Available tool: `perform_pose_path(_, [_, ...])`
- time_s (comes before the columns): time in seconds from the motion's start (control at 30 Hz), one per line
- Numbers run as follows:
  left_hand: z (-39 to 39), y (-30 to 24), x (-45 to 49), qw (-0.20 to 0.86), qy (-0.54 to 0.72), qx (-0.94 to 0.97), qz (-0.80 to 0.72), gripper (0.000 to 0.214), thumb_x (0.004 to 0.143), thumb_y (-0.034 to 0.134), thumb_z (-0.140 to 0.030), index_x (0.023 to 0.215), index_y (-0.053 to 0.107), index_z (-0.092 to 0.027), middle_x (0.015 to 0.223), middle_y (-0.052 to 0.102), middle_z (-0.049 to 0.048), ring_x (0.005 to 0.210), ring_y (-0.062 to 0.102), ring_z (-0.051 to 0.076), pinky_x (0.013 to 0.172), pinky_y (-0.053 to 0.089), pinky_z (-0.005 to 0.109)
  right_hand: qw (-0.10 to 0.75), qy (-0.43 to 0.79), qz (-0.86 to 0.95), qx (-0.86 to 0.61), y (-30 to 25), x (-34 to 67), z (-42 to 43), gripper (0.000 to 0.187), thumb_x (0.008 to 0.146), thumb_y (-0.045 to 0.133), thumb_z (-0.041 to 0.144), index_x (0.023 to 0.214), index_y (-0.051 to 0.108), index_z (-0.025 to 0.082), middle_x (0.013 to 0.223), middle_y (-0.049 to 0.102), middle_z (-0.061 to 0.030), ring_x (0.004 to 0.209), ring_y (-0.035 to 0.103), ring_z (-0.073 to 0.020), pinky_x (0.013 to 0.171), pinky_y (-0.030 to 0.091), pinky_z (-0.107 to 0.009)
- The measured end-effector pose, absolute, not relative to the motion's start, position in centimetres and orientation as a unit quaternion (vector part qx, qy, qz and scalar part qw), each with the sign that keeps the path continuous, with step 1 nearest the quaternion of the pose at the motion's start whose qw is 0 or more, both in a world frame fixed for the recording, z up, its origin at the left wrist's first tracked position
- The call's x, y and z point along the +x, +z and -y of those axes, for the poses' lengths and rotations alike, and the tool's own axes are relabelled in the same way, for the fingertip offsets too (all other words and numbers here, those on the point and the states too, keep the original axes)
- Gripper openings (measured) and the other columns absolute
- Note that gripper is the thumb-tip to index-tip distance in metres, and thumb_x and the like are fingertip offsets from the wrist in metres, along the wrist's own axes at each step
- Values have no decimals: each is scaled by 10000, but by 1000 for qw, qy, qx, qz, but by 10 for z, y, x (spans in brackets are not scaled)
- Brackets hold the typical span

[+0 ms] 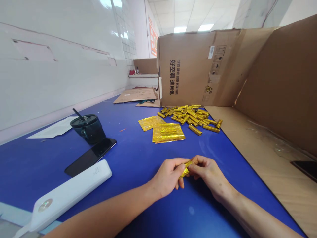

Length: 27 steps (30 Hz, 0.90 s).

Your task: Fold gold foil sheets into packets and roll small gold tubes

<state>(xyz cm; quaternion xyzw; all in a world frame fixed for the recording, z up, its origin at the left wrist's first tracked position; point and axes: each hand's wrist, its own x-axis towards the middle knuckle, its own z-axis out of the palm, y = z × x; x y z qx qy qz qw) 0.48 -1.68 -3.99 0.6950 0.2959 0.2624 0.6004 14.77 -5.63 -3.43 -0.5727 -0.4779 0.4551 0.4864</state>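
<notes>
Between my two hands is a small gold foil roll [185, 170], held low over the blue table [128, 158]. My left hand [170, 172] pinches it with thumb and fingers from the left. From the right, the thumb and fingers of my right hand [204, 168] close on its upper end. Just beyond my hands lies a stack of flat gold foil sheets [168, 133], with another gold sheet [148, 122] partly under it. Farther back and to the right is a loose pile of rolled gold foil tubes [192, 115].
On the left are a white elongated device [71, 195], a black phone [91, 157], a dark lidded mug [89, 129] and a white paper [53, 128]. A large cardboard box [198, 69] walls off the back and right. Flattened cardboard [136, 95] lies at the far end.
</notes>
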Motion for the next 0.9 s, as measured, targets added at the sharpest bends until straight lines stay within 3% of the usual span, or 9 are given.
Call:
perform_pose_path(0.17, [19, -41, 3, 551, 275, 727, -305, 334, 833, 378, -235, 1122, 517, -141, 494, 436, -49, 410, 399, 55, 391, 317, 153, 469, 454, 480, -586, -36, 148, 56, 152, 636, 567, 227, 517, 495, 166, 456, 516, 36, 435, 444, -85, 428, 346, -210])
perform_pose_path(0.33, [15, -44, 3, 529, 285, 736, -312, 321, 803, 432, -237, 1096, 535, -154, 635, 526, -17, 458, 408, 55, 455, 354, 180, 480, 564, 415, -528, -37, 148, 56, 125, 654, 578, 259, 627, 506, 161, 439, 526, 36, 391, 473, -94, 401, 373, -216])
perform_pose_path(0.5, [12, -46, 4, 522, 297, 734, -318, 307, 789, 444, -245, 1065, 542, -152, 741, 566, 13, 461, 410, 59, 457, 363, 192, 498, 634, 368, -463, -35, 152, 54, 110, 662, 592, 239, 664, 536, 143, 568, 577, 0, 450, 517, -94, 447, 416, -229])
perform_pose_path(0.9, [18, -42, 3, 451, 334, 763, -321, 304, 781, 444, -209, 1061, 559, -181, 791, 621, 28, 601, 538, 121, 610, 429, 247, 495, 597, 413, -478, -33, 156, 53, 204, 676, 632, 318, 650, 575, 124, 508, 571, 3, 455, 502, -80, 466, 392, -205])
